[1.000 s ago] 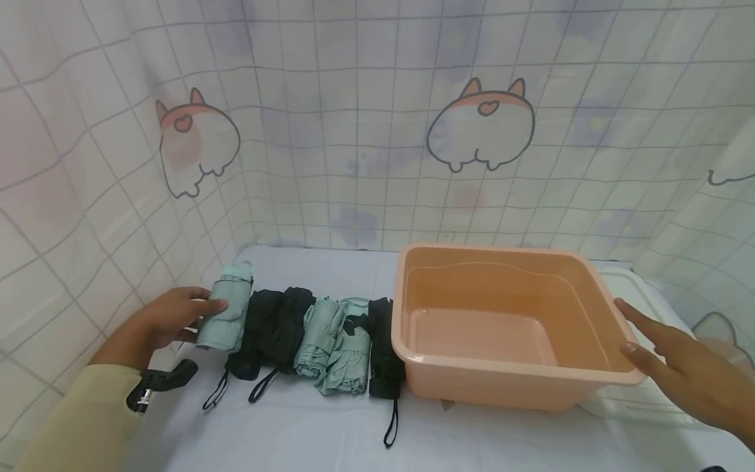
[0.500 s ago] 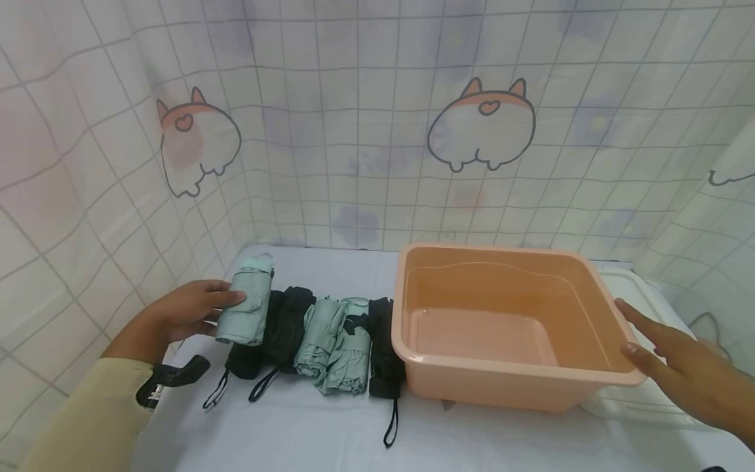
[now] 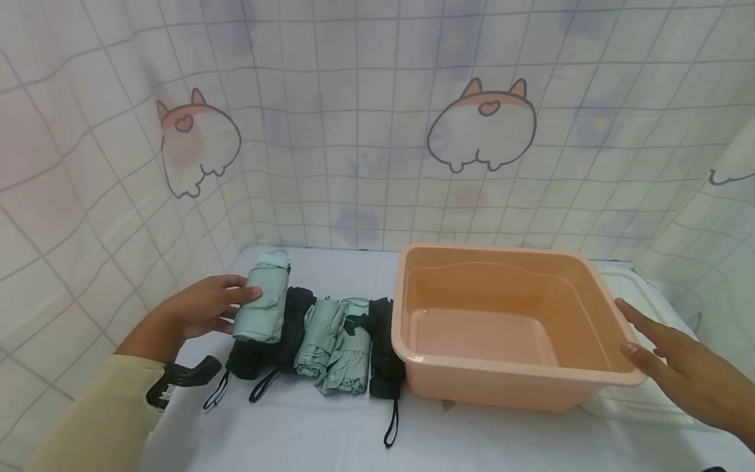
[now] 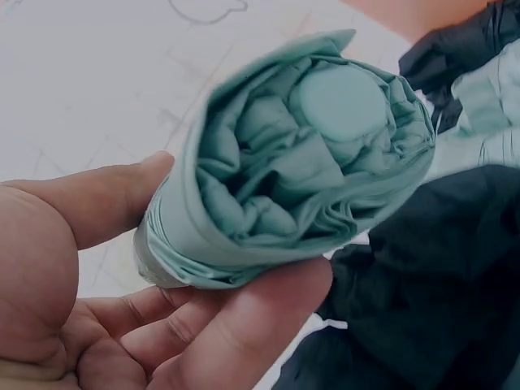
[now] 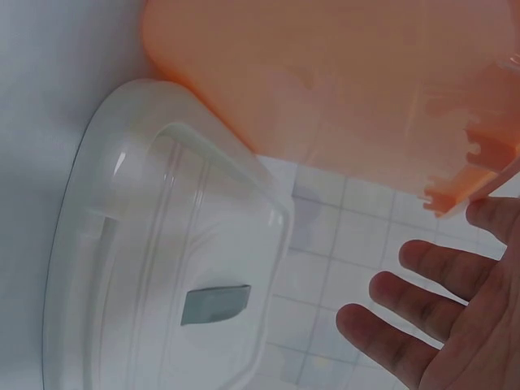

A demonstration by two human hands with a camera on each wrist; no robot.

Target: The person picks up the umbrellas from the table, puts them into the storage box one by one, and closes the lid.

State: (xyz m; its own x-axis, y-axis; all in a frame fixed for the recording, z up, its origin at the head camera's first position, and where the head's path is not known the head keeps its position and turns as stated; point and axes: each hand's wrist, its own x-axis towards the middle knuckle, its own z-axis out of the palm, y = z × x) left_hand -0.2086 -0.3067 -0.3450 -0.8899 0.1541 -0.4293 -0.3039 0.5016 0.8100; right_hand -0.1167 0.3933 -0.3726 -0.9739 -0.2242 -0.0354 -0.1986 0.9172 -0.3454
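Note:
My left hand (image 3: 203,305) grips a folded mint-green umbrella (image 3: 265,301) between thumb and fingers, over the left end of a row of folded umbrellas. In the left wrist view, the held umbrella's round mint end (image 4: 341,101) sits among rolled fabric. Two black umbrellas (image 3: 297,321) lie beneath and beside it, the left one mostly hidden. Two mint umbrellas (image 3: 321,337) and another black umbrella (image 3: 385,354) continue the row. At the right, my right hand (image 3: 690,367) touches the rim of a peach plastic tub (image 3: 501,387) with fairly straight fingers.
The tub stands just right of the row, its near right corner overlapping a white plastic lid (image 3: 631,410). In the right wrist view the lid has a grey-green tab (image 5: 215,305). White gridded curtains (image 3: 377,144) enclose the white-covered table (image 3: 330,439) at the back and sides.
My left hand has carried the mint umbrella to the right, from the row's left side to over the black umbrellas. My right hand and the tub have stayed put.

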